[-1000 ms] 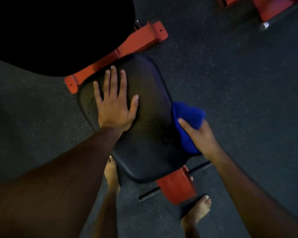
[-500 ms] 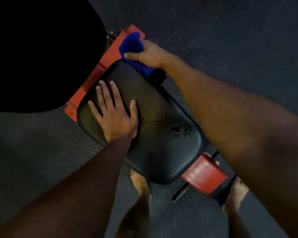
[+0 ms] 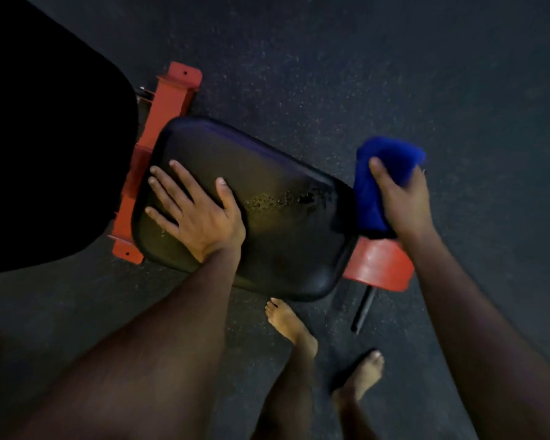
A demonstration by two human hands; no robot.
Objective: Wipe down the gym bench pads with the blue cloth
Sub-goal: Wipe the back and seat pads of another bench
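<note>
A black padded vinyl bench seat (image 3: 251, 211), rounded at the corners, occupies the centre of the view and runs from about ten o'clock to four o'clock. A patch of pale specks, possibly droplets or scuffing since the dim light prevents a firm reading, lies across its middle. The left hand (image 3: 197, 214) rests flat on the pad's nine o'clock half, fingers straight and spread, thumb angled toward twelve o'clock. The right hand (image 3: 400, 201) grips a bunched blue terry cloth (image 3: 378, 176), thumb across its upper face and fingers curled round the far side; the cloth sits against the pad's three o'clock end. An orange-red steel frame (image 3: 169, 103) shows beyond the pad at eleven o'clock, and a matching orange-red end plate (image 3: 378, 268) shows under the right wrist. A black bar (image 3: 364, 309) juts out below that plate toward six o'clock. A larger black pad (image 3: 45, 138) fills the ten o'clock corner. Two bare feet (image 3: 289, 322) stand on the dark speckled rubber floor (image 3: 394, 74) near five o'clock.
</note>
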